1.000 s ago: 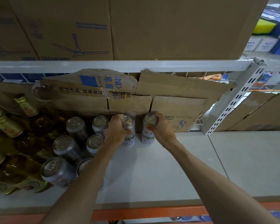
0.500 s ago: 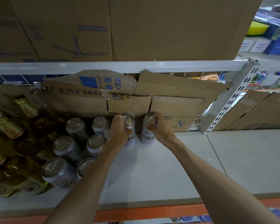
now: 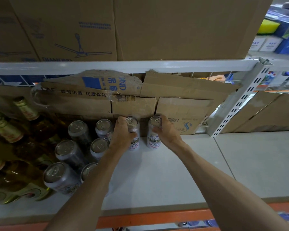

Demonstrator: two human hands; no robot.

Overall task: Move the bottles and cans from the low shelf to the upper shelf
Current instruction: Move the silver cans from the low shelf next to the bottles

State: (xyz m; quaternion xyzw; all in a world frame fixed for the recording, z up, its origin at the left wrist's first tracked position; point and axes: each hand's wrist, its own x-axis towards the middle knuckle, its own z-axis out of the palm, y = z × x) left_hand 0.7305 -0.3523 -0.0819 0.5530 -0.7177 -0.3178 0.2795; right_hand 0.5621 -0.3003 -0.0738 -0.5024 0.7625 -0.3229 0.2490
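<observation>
The person's left hand (image 3: 123,135) is wrapped around a white beer can (image 3: 135,144). The right hand (image 3: 168,131) holds a second white can (image 3: 154,139) the same way, fingers curled round its upper part. Both cans stand upright on the grey shelf board (image 3: 173,172), just in front of the flattened cardboard (image 3: 182,90) that lines the back. They sit side by side with a narrow gap between them.

Six more cans (image 3: 78,130) stand in two rows running forward from the same cardboard, to its left end. Gold-capped amber bottles (image 3: 5,130) are packed further left of them. The two held cans look like the newest end of this cluster, so this board is probably the upper shelf and much of the load has arrived. Whether the cans are being set down or picked up cannot be told. Below the orange beam (image 3: 157,215), at the front edge well away from the cardboard, only slivers of the lower level show, so what remains is unclear.

The cardboard carries blue "吊扇" and part of "CEILING FAN", with black "优质保证" below. The cartons (image 3: 65,30) above it read "DIAMOND" under a ceiling-fan drawing. The can labels bear Chinese characters too small to read.
</observation>
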